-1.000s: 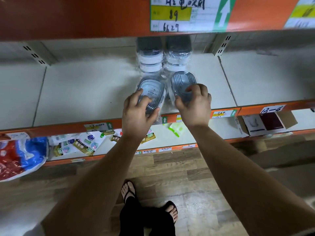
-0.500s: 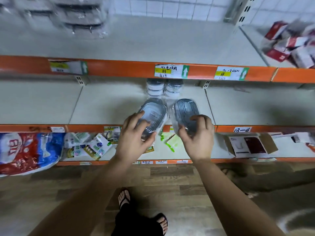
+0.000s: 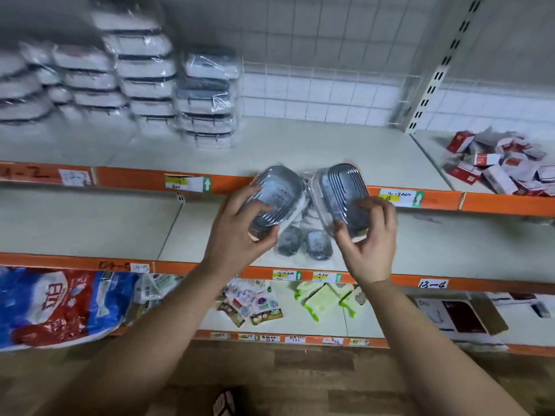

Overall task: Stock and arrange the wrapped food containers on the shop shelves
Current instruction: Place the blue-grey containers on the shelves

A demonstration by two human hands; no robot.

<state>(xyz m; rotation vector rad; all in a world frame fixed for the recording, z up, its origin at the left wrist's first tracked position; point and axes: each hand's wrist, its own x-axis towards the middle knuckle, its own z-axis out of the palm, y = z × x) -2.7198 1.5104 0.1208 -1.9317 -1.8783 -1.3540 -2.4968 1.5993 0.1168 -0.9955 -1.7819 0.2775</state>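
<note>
Both hands are full here. The left hand (image 3: 240,232) grips a wrapped container (image 3: 277,193), fingers curled over its ribbed grey lid and thumb at the near end. The right hand (image 3: 371,238) holds a second container (image 3: 341,190) much the same way. Both are rounded-rectangle tubs, shiny under crinkly clear film. They're tilted lid-up toward the person, side by side and nearly touching, in front of the orange shelf edge (image 3: 135,178).

Just below and between the hands, two more tubs (image 3: 289,240) of the same sort sit on the pale middle shelf (image 3: 90,223). Up and left of the hands, the top shelf carries blurry stacks of wrapped containers (image 3: 207,97), white bodies with dark rims. Off to the right of the hands is a loose heap of red-and-white cartons (image 3: 495,168). Below the wrists there are soft green packets (image 3: 321,295), and further left a glossy red-and-blue bag (image 3: 54,307). Under it all is a wood-plank floor (image 3: 300,370).
</note>
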